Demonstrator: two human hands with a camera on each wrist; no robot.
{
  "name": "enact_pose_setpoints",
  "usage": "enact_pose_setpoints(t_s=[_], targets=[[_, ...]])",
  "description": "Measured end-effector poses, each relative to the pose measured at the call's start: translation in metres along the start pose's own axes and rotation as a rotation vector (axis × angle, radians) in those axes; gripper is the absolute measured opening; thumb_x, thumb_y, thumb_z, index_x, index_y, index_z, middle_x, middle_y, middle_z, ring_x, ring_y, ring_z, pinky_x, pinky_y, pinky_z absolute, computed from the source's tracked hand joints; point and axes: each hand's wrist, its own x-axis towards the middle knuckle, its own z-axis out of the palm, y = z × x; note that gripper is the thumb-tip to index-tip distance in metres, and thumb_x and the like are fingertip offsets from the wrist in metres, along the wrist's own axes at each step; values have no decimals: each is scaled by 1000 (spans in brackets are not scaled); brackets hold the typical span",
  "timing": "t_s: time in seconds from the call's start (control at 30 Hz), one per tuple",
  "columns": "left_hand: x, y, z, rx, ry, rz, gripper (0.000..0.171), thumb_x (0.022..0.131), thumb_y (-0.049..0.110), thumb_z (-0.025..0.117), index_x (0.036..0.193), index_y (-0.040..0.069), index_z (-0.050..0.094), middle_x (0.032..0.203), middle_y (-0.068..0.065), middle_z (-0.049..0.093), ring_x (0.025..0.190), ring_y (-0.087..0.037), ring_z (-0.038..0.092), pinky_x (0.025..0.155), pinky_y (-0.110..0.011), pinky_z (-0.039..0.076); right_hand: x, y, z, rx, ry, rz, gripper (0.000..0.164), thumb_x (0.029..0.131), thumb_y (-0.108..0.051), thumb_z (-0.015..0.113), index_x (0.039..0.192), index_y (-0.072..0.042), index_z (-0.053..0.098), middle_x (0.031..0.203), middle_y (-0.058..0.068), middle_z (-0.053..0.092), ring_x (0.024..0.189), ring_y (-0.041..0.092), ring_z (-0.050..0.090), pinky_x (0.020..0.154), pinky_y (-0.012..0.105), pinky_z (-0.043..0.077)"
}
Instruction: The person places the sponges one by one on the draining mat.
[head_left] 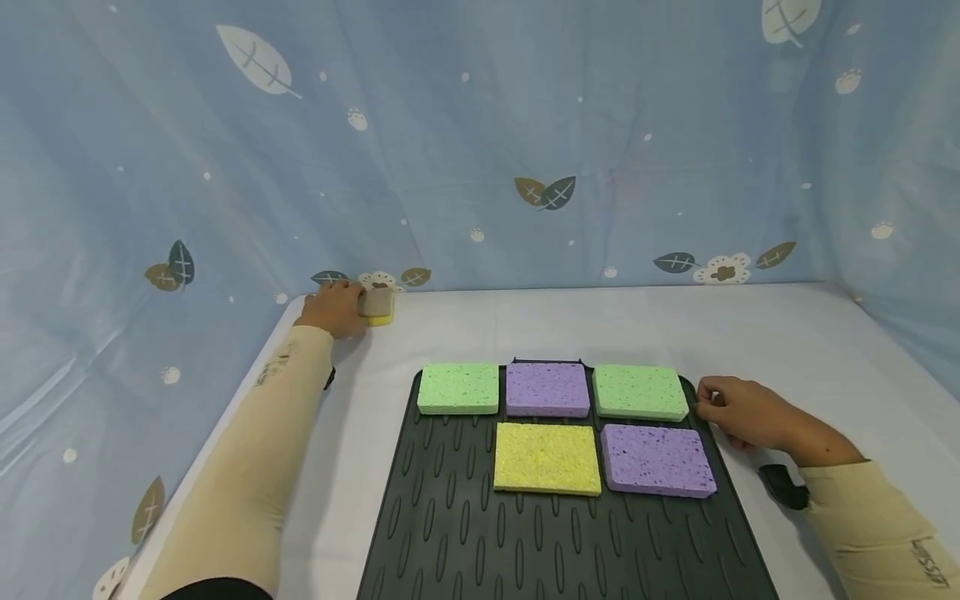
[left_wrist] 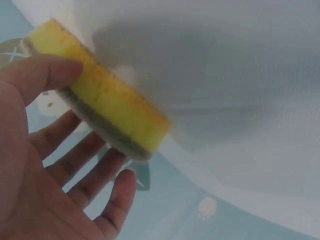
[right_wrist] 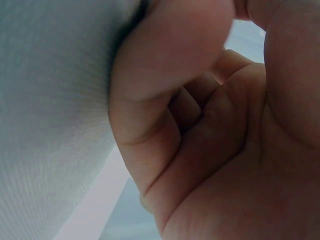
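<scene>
At the far left corner of the table, my left hand (head_left: 335, 309) holds a yellow sponge (left_wrist: 110, 95) with a grey-brown scouring layer. The thumb lies on its yellow side and the fingers are behind the grey layer, as the left wrist view shows. My right hand (head_left: 750, 417) rests on the table by the mat's upper right edge, its fingers loosely curled and nothing visible in its palm. Nearest to it on the black ridged mat (head_left: 442, 533) are a green sponge (head_left: 640, 392) and a purple sponge (head_left: 658, 461).
Also on the mat lie another green sponge (head_left: 458, 389), another purple sponge (head_left: 547, 390) and a plain yellow sponge (head_left: 547, 458). White cloth (head_left: 570, 321) covers the table. A blue leaf-patterned curtain (head_left: 465, 150) stands along the back and sides.
</scene>
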Motion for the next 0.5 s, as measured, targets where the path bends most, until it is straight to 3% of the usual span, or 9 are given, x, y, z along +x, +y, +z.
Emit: enact_pose_setpoints(t_s=[0.23, 0.5], targets=[[-13, 1, -4, 41, -6, 20, 63, 95, 31, 61, 145, -5, 45, 144, -34, 42, 132, -55, 39, 101, -72, 36, -1, 0, -1, 6, -7, -2, 9, 98, -17, 50, 94, -8, 51, 63, 0, 49, 51, 15, 50, 46, 31, 42], [-19, -7, 3, -15, 14, 4, 67, 94, 43, 67, 140, -3, 51, 140, -34, 45, 130, -53, 40, 101, -74, 31, -1, 1, 1, 11, -8, -7, 9, 98, -17, 50, 95, -8, 50, 64, 0, 49, 52, 16, 49, 46, 31, 42]])
